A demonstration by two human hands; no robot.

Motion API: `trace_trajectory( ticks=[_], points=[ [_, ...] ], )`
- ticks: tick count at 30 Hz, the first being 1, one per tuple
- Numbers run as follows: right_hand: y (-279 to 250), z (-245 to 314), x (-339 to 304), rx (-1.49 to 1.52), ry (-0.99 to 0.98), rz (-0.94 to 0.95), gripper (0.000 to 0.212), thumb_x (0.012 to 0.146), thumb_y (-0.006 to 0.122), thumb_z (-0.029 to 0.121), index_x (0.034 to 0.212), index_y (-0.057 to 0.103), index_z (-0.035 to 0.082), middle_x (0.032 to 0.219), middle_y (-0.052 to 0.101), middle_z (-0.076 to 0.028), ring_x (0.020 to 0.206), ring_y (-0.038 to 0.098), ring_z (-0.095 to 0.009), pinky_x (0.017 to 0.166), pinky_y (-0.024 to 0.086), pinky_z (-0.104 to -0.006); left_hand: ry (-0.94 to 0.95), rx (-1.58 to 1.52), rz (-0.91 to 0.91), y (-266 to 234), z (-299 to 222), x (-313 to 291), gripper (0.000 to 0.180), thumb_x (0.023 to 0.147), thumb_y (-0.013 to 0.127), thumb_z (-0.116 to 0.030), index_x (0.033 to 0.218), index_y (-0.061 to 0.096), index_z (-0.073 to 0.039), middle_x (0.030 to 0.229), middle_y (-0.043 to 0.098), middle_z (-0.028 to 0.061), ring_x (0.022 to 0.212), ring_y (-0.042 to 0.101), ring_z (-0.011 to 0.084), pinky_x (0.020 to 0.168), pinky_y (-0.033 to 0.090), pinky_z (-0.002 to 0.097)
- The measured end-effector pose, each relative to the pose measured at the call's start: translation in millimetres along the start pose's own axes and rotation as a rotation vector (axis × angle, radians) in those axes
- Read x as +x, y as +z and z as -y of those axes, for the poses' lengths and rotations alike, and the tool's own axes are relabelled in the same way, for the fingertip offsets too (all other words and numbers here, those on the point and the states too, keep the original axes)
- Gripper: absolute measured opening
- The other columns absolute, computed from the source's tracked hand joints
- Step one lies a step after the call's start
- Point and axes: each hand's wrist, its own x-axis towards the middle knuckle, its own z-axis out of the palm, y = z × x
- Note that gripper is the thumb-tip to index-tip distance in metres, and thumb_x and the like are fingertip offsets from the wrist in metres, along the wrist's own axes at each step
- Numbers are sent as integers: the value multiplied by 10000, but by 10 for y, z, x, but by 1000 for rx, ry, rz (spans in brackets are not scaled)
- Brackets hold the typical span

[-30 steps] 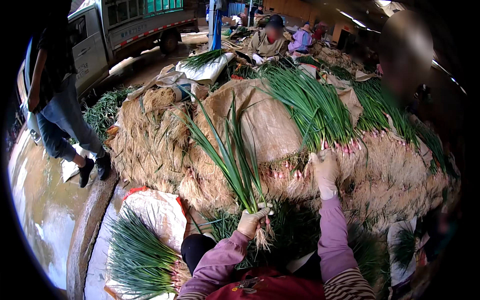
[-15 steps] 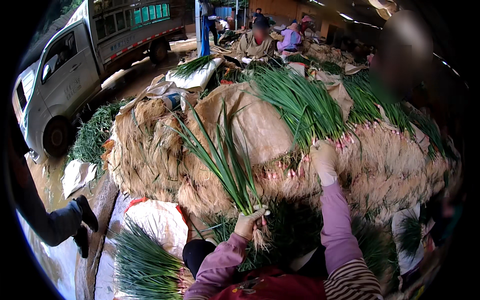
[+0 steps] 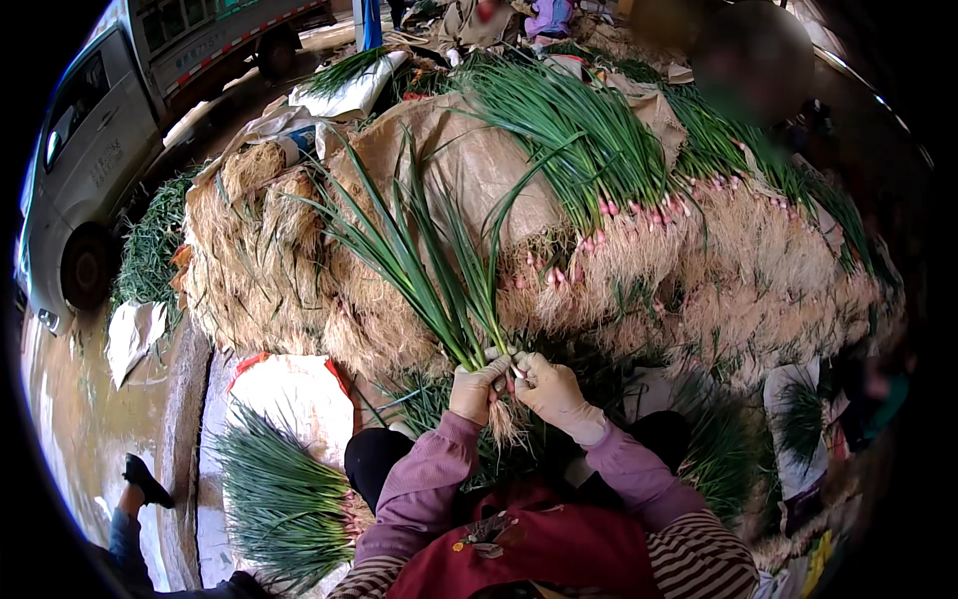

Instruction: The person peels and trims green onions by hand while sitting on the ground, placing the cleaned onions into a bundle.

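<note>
My gloved left hand (image 3: 477,391) is closed round a small bunch of spring onions (image 3: 424,290), near the pinkish bulbs. Their long green leaves fan up and to the left, and pale roots hang below the fist. Right beside it, my gloved right hand (image 3: 555,394) pinches the lower end of a spring onion at the bunch's edge; the fingers of both hands nearly touch. Beyond them lies a big pile of spring onions (image 3: 589,150), bulbs and roots toward me. A finished-looking heap of green onions (image 3: 284,489) rests at my lower left.
A tan sack (image 3: 499,190) lies over part of the root-covered pile. At the left are a white sack (image 3: 299,399), a concrete kerb (image 3: 182,439), wet ground and a parked truck (image 3: 100,150). Another person's foot (image 3: 148,481) shows beside the kerb. People sit at the far side.
My right hand has come back from the pile to the bunch in my left hand, bringing a spring onion. The view has tipped downward. The person at left has moved lower in view.
</note>
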Motion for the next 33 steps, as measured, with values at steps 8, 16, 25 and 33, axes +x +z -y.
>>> trace_trajectory(
  ticks=[8, 16, 25, 33],
  points=[
    [-138, -1000, -316, -527, 418, 727, 375, 721, 667, 276, 1008, 627, 38, 912, 639, -173, 889, 608, -299, 774, 460, -347, -32, -83, -62, -93, -209, -68, 145, 842, 585, -94, 938, 617, 9, 739, 646, 62, 407, 425, 57, 365, 290, 184],
    [-166, -163, 712, 335, 55, -40, 190, 834, 597, 114, 987, 623, 5, 762, 639, -95, 668, 576, -139, 619, 470, -293, -18, -48, -42, -88, -9, -105, 111, 844, 594, -117, 896, 612, -20, 553, 537, -2, 371, 389, 44, 340, 238, 178],
    [-1444, -305, 1985, -766, 361, -289, 228, 825, 570, 248, 934, 593, 49, 897, 618, -139, 751, 611, -291, 632, 482, -407, 39, -4, -80, -127, -123, -83, 131, 856, 589, -138, 914, 597, -21, 635, 606, 34, 407, 485, 73, 337, 294, 177],
    [-682, -145, 1389, -588, 101, -60, 246, 820, 570, 238, 959, 578, 35, 856, 620, -142, 776, 598, -325, 690, 463, -422, -2, -113, -4, -189, -47, -39, 110, 874, 554, -103, 830, 591, -9, 547, 561, 61, 353, 376, 63, 341, 257, 189]
  ],
)
